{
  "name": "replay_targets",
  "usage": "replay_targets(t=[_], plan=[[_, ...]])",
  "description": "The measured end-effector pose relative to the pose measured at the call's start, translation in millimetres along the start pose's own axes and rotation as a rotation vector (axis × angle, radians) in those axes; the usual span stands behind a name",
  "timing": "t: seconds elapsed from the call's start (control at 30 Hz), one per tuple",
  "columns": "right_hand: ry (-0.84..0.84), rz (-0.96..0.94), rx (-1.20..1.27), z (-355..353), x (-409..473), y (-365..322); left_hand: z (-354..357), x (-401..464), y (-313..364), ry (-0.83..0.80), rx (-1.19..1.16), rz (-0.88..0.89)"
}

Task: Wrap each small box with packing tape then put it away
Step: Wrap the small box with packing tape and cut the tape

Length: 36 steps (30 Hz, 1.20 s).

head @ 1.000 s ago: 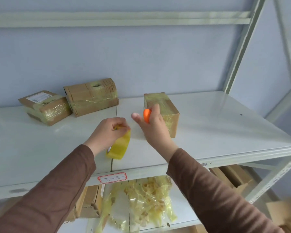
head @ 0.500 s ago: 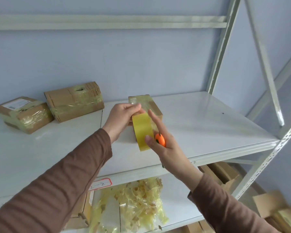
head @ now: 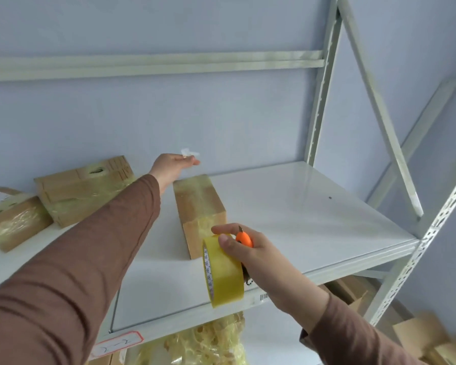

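Note:
A small cardboard box (head: 198, 200) lies lengthwise on the white shelf (head: 300, 219), with glossy tape on its top. My left hand (head: 173, 165) reaches past the box's far end and pinches the clear free end of the tape (head: 190, 153) in the air. At the box's near end my right hand (head: 253, 250) grips the yellow tape roll (head: 223, 271) on edge, together with a small orange cutter (head: 244, 238). A faint tape strip seems to run over the box top between my two hands.
Two taped boxes (head: 82, 188) (head: 11, 218) lean against the wall at the shelf's left. A bag of tape scraps (head: 203, 341) sits on the shelf below. Loose cardboard boxes (head: 427, 335) lie at lower right. Metal uprights (head: 319, 106) frame the shelf's right side.
The roll has gone from my left hand to my right. My left hand has drawn the tape end away over the box to its far side. The camera has tilted up.

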State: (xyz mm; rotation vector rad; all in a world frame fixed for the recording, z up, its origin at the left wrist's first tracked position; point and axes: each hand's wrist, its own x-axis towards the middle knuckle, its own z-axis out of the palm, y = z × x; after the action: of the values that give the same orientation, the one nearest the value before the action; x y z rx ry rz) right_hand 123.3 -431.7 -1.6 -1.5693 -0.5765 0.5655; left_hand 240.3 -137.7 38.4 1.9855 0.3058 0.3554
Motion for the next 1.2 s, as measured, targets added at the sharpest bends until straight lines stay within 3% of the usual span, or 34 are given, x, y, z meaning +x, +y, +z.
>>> replay_targets(t=[0.1, 0.5, 0.57, 0.67, 0.77, 1.03, 1.2], plan=[[0.027, 0.006, 0.006, -0.8, 11.6, 1.5, -3.4, 8.8, -12.8, -0.040, 0.053, -0.044], [0.027, 0.061, 0.011, -5.6, 27.9, 12.6, 9.1, 23.2, -46.4, 0.069, 0.115, -0.159], [0.031, 0.058, 0.017, -6.0, 29.3, 15.5, 13.9, 22.2, -48.1, 0.144, 0.243, -0.056], [0.023, 0.053, 0.013, -6.3, 30.4, 17.8, 15.2, 22.9, -44.9, 0.378, 0.731, 0.289], [0.031, 0.035, -0.052, -6.8, 30.3, 19.1, 17.0, 28.0, -37.0, 0.323, 1.040, 0.546], [0.012, 0.019, -0.045, -5.3, 29.3, 23.9, 19.3, 24.7, -34.1, 0.031, 0.765, 0.261], [0.011, 0.025, -0.042, -3.9, 32.0, 34.9, 19.8, 32.0, -40.2, -0.021, 0.504, 0.018]])
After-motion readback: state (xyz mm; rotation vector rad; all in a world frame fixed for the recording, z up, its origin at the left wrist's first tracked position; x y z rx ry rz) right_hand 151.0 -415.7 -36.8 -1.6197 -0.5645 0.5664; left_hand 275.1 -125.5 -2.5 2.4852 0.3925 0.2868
